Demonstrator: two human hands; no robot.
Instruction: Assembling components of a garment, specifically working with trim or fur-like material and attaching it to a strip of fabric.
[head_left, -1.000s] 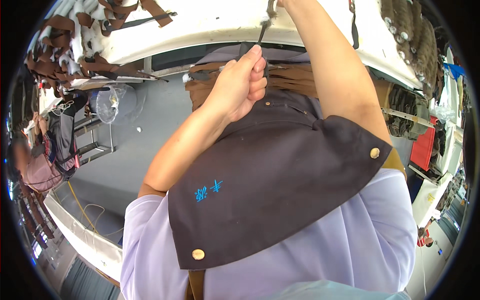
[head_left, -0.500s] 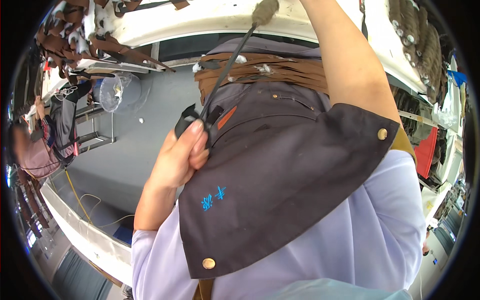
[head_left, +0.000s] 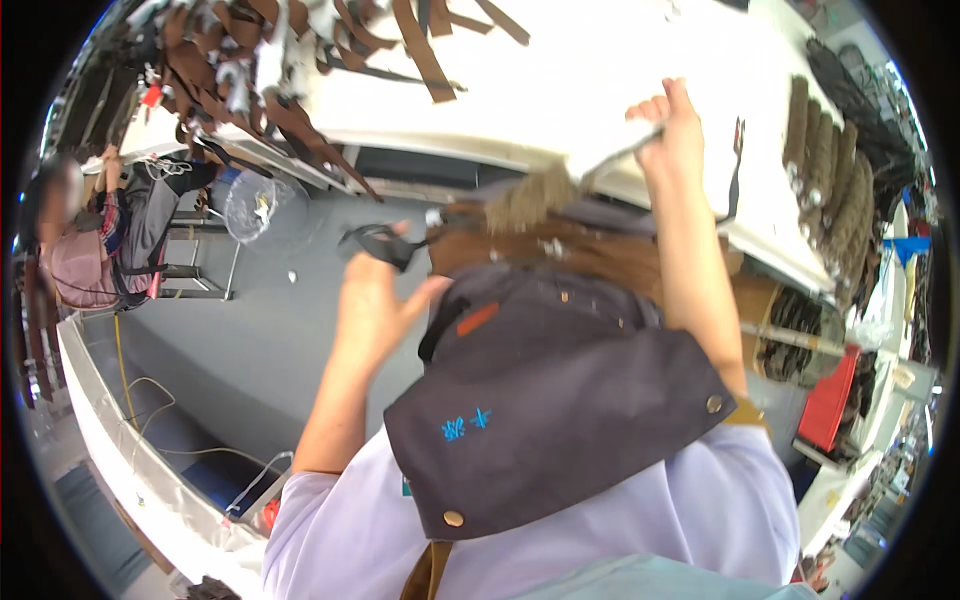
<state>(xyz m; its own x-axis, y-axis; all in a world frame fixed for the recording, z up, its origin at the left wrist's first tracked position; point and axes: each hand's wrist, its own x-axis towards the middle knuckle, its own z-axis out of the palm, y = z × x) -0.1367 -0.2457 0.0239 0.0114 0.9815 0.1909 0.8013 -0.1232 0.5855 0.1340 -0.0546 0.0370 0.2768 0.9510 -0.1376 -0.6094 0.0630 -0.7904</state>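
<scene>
Between the fingers of both hands, in the head view, a fuzzy grey-brown plush roll [head_left: 530,205] hung blurred, its long axis slanting up toward the right hand [head_left: 672,145]. The right fingers looked curled on a narrow dark strap [head_left: 620,158] running from the roll's upper end; the strap's tip was hidden there. At the left hand [head_left: 368,305], thumb spread away, a flat black fabric loop [head_left: 385,247] covered the other fingers; whether they clamped it could not be told. Nearer the body than the fingers, a dark cloth apron [head_left: 590,400] bore blue embroidered characters [head_left: 466,424] and a small orange-red tab [head_left: 478,319]. Beyond the left fingers, brown fabric strips [head_left: 424,55] were cut off by the upper edge.
</scene>
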